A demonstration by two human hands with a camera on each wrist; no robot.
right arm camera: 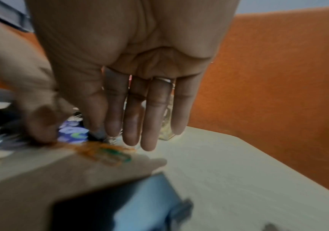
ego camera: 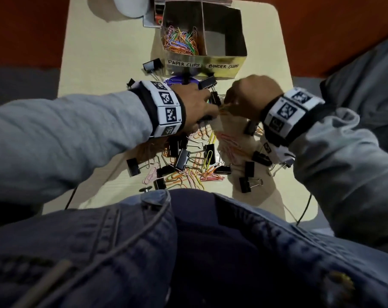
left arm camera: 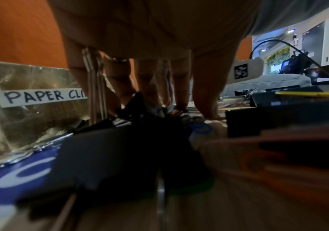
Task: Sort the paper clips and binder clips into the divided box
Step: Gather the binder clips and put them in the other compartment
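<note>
Dim indoor light. Head view bends at edges. Both wrist views motion-blurred, lower foreground out of focus; glare on foil box point(left arm camera: 31, 125).

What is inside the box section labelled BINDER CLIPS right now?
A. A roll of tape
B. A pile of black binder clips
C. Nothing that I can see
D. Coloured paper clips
C: the BINDER CLIPS compartment shows only bare walls and floor, while the coloured paper clips fill its neighbour.

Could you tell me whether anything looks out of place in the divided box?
Nothing is misplaced: the paper clips sit in the compartment labelled for them. The binder clips compartment looks empty, with black binder clips scattered on the table.
</note>
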